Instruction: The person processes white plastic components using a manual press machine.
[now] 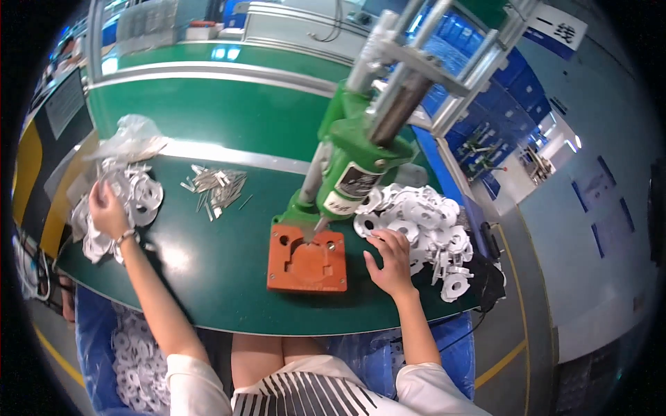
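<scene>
My left hand (108, 211) reaches into a pile of white ring-shaped plastic parts (145, 200) at the left of the table; its fingertips blur among the parts, so whether they grip one cannot be made out. At the edge of the right-hand pile of similar white parts (424, 213), my right hand (390, 263) hovers with thumb and fingers apart, its fingertips close to a white ring. Between my hands sits an orange fixture block (306, 267) with a shaped recess and no white part in it. Above the block stands a green press (347, 166), its tip pointing down at the recess.
Thin metal pins (218, 188) lie loose on the green table (229, 277), left of the press. A clear plastic bag (132, 135) rests behind the left pile. Below the table edge, a blue-lined bin (94, 347) holds many white parts. A metal frame rises at the right.
</scene>
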`<state>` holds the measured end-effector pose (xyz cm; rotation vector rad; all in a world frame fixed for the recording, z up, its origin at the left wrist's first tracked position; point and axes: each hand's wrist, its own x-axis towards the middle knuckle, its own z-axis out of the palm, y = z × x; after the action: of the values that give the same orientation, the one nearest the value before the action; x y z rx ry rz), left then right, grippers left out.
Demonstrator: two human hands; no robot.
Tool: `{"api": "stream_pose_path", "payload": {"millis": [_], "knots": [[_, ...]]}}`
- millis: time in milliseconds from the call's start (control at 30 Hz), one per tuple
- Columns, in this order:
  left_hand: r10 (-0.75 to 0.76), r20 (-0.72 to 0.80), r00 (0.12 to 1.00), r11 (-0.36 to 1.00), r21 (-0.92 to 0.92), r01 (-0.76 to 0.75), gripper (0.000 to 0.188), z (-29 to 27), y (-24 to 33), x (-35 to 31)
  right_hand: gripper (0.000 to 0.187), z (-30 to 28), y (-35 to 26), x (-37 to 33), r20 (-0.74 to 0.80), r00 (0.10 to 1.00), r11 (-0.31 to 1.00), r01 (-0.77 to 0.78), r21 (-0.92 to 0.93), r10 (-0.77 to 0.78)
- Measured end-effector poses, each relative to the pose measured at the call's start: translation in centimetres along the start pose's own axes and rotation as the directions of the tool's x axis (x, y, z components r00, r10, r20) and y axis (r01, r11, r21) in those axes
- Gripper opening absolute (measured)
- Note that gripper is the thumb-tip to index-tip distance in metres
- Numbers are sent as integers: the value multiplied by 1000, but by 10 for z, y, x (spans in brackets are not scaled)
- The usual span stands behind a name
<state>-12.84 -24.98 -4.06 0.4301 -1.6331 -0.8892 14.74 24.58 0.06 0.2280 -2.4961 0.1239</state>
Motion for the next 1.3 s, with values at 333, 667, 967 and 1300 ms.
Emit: {"api": "stream_pose_path", "payload": {"millis": [333,667,967,1300], "knots": [[221,33,975,819,536,-203,44,10,-23,11,44,-5,47,0,156,974,938,-102,-330,161],[508,-33,861,845,213,-490,41,11,24,5,15,-19,50,22,-24,990,964,-143,-223,141],[713,144,686,653,-493,-575,36,3,124,-77,23,-42,-42,26,-279,960,977,25,213,36],[738,350,577,621,-686,-379,35,-16,159,-116,31,-5,-94,60,-243,941,864,316,392,-234]]}}
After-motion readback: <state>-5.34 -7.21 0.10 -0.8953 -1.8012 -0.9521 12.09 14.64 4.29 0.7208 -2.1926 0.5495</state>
